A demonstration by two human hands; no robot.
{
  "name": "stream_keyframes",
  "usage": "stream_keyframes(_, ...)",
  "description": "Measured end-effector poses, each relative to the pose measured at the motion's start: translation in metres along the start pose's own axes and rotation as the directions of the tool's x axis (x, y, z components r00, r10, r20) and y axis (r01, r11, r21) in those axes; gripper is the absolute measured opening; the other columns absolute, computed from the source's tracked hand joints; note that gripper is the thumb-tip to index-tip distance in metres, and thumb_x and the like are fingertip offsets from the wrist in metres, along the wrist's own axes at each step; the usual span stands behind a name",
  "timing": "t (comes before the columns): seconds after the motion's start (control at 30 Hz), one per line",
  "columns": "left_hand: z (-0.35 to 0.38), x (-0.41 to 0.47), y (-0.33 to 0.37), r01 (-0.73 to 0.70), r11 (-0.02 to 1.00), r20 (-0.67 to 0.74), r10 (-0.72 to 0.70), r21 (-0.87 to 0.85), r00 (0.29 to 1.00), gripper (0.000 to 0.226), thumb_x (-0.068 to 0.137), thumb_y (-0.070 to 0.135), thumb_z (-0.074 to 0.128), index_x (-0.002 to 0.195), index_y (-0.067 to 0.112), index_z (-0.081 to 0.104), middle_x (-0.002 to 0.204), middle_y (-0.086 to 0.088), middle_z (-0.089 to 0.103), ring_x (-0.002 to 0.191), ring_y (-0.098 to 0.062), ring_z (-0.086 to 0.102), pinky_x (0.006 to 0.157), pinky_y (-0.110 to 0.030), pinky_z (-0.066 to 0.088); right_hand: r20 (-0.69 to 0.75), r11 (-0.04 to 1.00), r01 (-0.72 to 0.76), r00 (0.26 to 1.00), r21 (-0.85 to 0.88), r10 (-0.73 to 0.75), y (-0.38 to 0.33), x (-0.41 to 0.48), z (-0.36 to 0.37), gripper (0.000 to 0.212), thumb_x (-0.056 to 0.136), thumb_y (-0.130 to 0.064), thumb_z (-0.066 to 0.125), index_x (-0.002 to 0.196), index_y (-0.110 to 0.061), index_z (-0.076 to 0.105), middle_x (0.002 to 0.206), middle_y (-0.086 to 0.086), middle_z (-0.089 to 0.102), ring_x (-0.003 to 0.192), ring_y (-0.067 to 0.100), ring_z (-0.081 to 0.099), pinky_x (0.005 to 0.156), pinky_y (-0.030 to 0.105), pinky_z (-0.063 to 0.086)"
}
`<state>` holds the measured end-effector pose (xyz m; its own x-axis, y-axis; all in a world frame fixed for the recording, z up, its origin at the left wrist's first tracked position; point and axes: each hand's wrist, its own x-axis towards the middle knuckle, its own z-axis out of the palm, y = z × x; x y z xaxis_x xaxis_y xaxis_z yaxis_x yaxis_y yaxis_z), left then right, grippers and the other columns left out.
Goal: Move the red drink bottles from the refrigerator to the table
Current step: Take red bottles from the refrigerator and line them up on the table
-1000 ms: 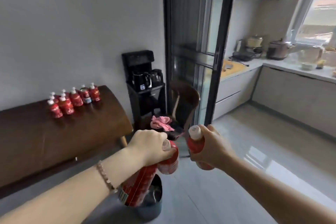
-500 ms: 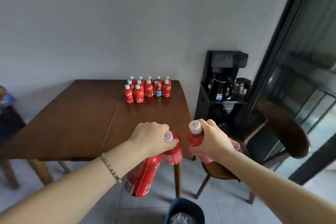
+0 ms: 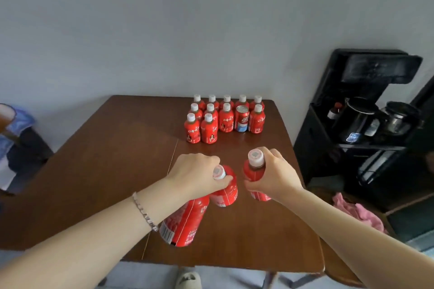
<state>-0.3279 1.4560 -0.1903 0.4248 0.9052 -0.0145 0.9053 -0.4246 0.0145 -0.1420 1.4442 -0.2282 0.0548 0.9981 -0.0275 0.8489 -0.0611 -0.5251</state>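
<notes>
My left hand (image 3: 196, 175) grips two red drink bottles by their necks above the brown table (image 3: 105, 171): one (image 3: 225, 189) hangs nearly upright, the other (image 3: 185, 220) tilts back toward me. My right hand (image 3: 273, 175) holds a third red bottle (image 3: 254, 170) by its neck, its white cap up. Several red bottles (image 3: 209, 128) with white caps stand in rows at the table's far side, close to the wall. A red can (image 3: 242, 118) stands among them.
A black stand with kettles (image 3: 361, 122) is right of the table. A chair with a pink cloth (image 3: 359, 214) sits at the table's right edge. A blue-clad object (image 3: 14, 129) is at the far left. My slipper (image 3: 187, 280) shows below the front edge.
The view turned left from the kitchen doorway and closed in on the table. Both hands, still holding their bottles, are now above the table's near half.
</notes>
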Motion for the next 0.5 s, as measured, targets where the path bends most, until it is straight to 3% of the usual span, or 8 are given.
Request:
stream_keyframes(0.2, 0.019, 0.109, -0.083, -0.118, 0.993, 0.035, 0.118, 0.011, 0.992, 0.039, 0.087, 0.059, 0.042, 0.081, 0.021, 0.044, 0.073, 0.006, 0.052, 0.065, -0.015, 0.048, 0.061, -0.026, 0.034, -0.006, 0.976, -0.187, 0.982, 0.114, 0.189, -0.006, 0.113, 0.046, 0.066, 0.06, -0.035, 0.08, 0.115, -0.035, 0.043, 0.103, -0.012, 0.051, 0.105, 0.014, 0.051, 0.083, 0.031, 0.049)
stream_keyframes(0.3, 0.031, 0.149, -0.108, -0.136, 0.99, 0.033, 0.137, -0.039, 0.99, 0.037, 0.087, 0.058, 0.043, 0.081, 0.021, 0.044, 0.073, 0.007, 0.052, 0.066, -0.013, 0.049, 0.06, -0.026, 0.033, -0.027, 0.935, -0.307, 0.948, 0.178, 0.316, 0.0, 0.154, 0.067, 0.059, 0.06, -0.037, 0.082, 0.103, -0.036, 0.043, 0.098, -0.013, 0.054, 0.098, 0.013, 0.056, 0.078, 0.031, 0.05)
stream_keyframes(0.5, 0.063, 0.215, -0.131, -0.145, 0.981, 0.063, 0.154, -0.127, 0.986, 0.034, 0.089, 0.055, 0.042, 0.08, 0.022, 0.04, 0.071, 0.008, 0.047, 0.065, -0.012, 0.046, 0.061, -0.023, 0.033, -0.036, 0.842, -0.426, 0.886, 0.331, 0.463, 0.022, 0.232, 0.103, 0.06, 0.061, -0.032, 0.085, 0.106, -0.029, 0.047, 0.106, -0.005, 0.06, 0.104, 0.018, 0.057, 0.084, 0.032, 0.05)
